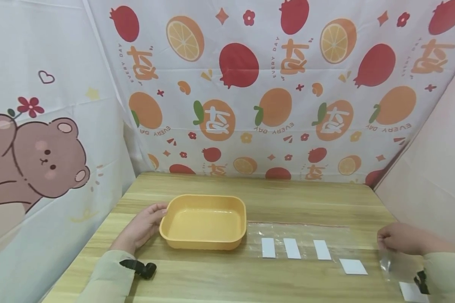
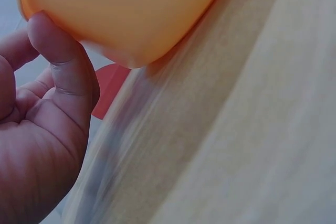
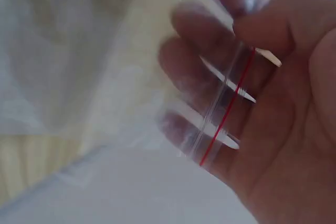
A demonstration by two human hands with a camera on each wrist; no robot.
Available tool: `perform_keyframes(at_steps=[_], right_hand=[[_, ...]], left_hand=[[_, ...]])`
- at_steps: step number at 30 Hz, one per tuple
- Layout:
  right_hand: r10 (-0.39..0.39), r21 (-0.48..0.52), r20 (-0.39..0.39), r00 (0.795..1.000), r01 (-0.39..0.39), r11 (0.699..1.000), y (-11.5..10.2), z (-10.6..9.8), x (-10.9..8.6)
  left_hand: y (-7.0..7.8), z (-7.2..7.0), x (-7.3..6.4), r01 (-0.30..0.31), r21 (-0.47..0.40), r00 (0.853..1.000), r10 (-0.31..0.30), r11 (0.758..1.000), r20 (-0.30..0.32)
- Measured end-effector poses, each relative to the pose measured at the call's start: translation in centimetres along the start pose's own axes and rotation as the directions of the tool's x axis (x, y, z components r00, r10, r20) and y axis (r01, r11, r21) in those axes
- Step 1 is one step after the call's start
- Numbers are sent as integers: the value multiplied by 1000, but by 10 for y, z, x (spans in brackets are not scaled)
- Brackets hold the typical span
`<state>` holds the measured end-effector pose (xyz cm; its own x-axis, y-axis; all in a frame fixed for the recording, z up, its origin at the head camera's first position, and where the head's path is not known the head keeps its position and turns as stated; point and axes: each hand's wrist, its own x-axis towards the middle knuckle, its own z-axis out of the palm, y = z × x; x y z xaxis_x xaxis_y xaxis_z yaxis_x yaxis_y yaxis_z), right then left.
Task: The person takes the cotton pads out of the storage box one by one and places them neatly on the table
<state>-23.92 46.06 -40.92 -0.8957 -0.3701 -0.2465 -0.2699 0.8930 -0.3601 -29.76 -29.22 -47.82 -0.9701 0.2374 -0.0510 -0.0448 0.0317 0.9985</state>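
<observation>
A yellow plastic basin (image 1: 202, 244) sits on the wooden table, left of the middle. My left hand (image 1: 145, 225) grips its left side, with the thumb (image 2: 55, 38) against the outer wall in the left wrist view. At the right end of the table, my right hand (image 1: 403, 239) pinches a clear zip bag (image 3: 131, 103) near its red-lined seal, thumb against the index finger. The other fingers lie behind the see-through film. Below that hand the bag hangs down (image 1: 396, 265), partly blurred. Nothing shows inside the basin.
Right of the basin, clear zip bags (image 1: 303, 229) lie flat in a row, overlapping. White rectangles (image 1: 292, 248) show on or in them, and another white rectangle (image 1: 413, 291) is near the right sleeve. Printed cloths (image 1: 250, 147) hang behind and at both sides.
</observation>
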Motion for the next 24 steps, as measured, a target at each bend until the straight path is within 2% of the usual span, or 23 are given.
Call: perform_keyframes(at_steps=[3, 6, 12, 15, 18, 24], right_hand=[[41, -133, -99, 994, -54, 990, 7, 15, 15], [62, -208, -169, 984, -97, 973, 12, 27, 30], [10, -308, -289, 957, -103, 946, 15, 40, 50], [-20, -307, -366, 930, -101, 946, 9, 44, 53], [-10, -266, -402, 915, -107, 958, 3, 47, 53], [-2, -216, -364, 931, -83, 973, 3, 52, 56]], left_hand=[[0, 2, 1, -7, 1, 1000, 7, 1000, 3], [1, 4, 2, -3, 1, 1000, 3, 1000, 4], [0, 6, 4, 7, -9, 1000, -7, 1000, 9], [0, 6, 4, 4, -2, 1000, -4, 1000, 8], [0, 5, 4, 3, 3, 1000, -3, 1000, 12], [0, 1, 0, 7, 20, 1000, -7, 1000, -8]])
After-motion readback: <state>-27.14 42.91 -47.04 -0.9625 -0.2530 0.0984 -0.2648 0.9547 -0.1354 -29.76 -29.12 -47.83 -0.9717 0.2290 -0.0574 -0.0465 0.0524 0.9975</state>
